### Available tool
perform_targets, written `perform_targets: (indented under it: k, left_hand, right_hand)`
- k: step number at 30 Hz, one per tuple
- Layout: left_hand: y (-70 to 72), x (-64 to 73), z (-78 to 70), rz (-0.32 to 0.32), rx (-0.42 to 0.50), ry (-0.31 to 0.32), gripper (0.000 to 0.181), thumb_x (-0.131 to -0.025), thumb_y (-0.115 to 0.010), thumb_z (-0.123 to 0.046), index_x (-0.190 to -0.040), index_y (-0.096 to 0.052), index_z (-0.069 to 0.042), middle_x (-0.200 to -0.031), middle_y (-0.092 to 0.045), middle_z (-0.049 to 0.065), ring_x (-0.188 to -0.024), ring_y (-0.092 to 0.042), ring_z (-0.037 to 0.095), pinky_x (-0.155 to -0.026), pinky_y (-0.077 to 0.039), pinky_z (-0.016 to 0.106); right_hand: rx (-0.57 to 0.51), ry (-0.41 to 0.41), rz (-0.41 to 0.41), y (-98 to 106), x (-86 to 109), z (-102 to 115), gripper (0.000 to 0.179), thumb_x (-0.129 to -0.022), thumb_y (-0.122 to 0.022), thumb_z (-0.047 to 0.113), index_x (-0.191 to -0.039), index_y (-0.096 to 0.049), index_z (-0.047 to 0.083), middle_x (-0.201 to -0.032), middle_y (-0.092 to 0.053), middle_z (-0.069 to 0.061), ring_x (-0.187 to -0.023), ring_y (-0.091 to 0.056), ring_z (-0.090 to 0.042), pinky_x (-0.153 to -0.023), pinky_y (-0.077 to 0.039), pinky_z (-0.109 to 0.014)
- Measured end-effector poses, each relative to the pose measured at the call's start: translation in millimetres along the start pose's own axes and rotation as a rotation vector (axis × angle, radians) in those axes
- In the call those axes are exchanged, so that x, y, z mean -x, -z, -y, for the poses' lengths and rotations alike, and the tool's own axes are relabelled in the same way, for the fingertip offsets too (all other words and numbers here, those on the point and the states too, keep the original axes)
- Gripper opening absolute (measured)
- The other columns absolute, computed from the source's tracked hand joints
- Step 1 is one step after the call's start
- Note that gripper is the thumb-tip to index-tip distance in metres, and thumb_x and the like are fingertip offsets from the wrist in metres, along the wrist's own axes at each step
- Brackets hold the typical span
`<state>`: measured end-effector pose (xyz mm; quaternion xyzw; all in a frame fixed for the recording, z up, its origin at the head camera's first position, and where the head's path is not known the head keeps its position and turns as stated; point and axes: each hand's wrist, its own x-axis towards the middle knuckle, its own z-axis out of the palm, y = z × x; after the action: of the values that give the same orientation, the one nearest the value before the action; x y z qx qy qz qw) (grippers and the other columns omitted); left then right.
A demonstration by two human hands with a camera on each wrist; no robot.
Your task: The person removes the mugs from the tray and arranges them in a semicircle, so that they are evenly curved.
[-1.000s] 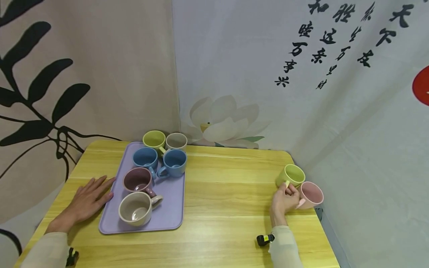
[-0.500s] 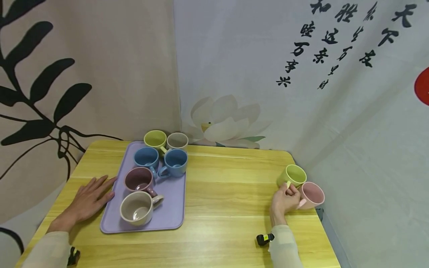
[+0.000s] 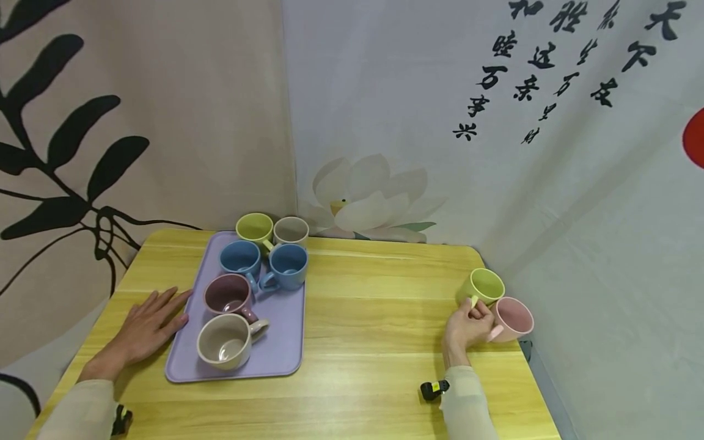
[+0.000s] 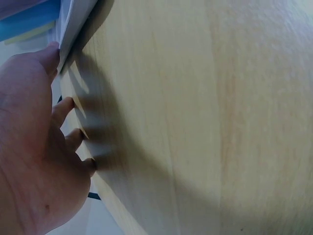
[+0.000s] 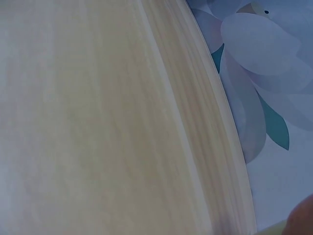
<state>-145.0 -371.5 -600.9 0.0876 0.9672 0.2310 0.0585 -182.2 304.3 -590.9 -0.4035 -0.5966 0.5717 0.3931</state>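
Observation:
My right hand (image 3: 466, 330) pinches the handle of a yellow-green mug (image 3: 486, 285) at the table's right edge. A pink mug (image 3: 514, 318) stands close against it, its handle beside my fingers. My left hand (image 3: 144, 335) lies with its fingers straight on the table, fingertips at the left edge of a lilac tray (image 3: 275, 357). In the left wrist view, the left hand (image 4: 36, 147) touches the tray's rim with the thumb side. Only a bit of a finger (image 5: 301, 218) shows at the corner of the right wrist view.
On the tray stand a beige mug (image 3: 222, 342), a mauve mug (image 3: 227, 294), blue mugs (image 3: 287, 269), a green mug (image 3: 254, 227) and a grey mug (image 3: 290, 231). The wooden table (image 3: 379, 318) meets a printed curtain (image 3: 385, 110) behind.
The view shifts very slightly. Both hands and all the mugs keep their places, with the right hand still at the green mug's handle.

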Motion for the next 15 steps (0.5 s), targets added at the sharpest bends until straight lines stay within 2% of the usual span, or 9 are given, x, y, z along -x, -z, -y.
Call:
perform_targets:
  k: [8,15]
  left_hand:
    - [-1.7,0.1,1.4,-0.004,0.002,-0.002,0.069,-0.12,-0.048,-0.048,-0.178,-0.032,-0.016,-0.178,-0.025,0.042,-0.163,-0.014,0.075,-0.123,-0.008,0.095]
    - [-3.2,-0.1,4.5,-0.009,0.006,-0.005,0.069,-0.12,-0.048,-0.048,-0.179,-0.031,-0.017,-0.179,-0.025,0.042,-0.164,-0.013,0.075,-0.123,-0.008,0.095]
  right_hand:
    - [-0.017,0.004,0.002,0.4,1.0,-2.3,0.023,-0.11,-0.071,0.014,-0.131,-0.067,0.004,-0.1,-0.055,0.007,-0.093,-0.057,-0.004,-0.08,-0.052,-0.013]
    - [-0.018,0.015,0.082,4.0,8.6,0.8,0.035,-0.112,-0.067,0.01,-0.144,-0.061,0.001,-0.117,-0.06,0.001,-0.103,-0.058,-0.006,-0.089,-0.052,-0.014]
